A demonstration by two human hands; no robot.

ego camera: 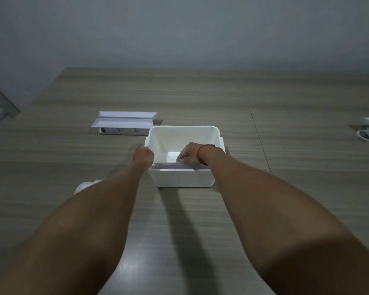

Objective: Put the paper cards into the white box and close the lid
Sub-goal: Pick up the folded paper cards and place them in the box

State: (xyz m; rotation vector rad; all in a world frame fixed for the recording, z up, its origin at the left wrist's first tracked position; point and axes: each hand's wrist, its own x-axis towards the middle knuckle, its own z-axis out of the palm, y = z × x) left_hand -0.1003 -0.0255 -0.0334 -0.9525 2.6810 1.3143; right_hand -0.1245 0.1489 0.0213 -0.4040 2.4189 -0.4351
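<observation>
Cards (179, 165) are going into the white box (180, 177) at frame centre: right hand (190, 154) fingers pinch the stack, left hand (144, 155) grips the rim. Next: release, fetch the lid, unidentifiable here.

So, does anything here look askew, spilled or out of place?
Nothing stands out. The white box sits upright and open on the table; the left hand grips its left rim, and the right hand is inside on the paper cards stacked against the near wall.
</observation>
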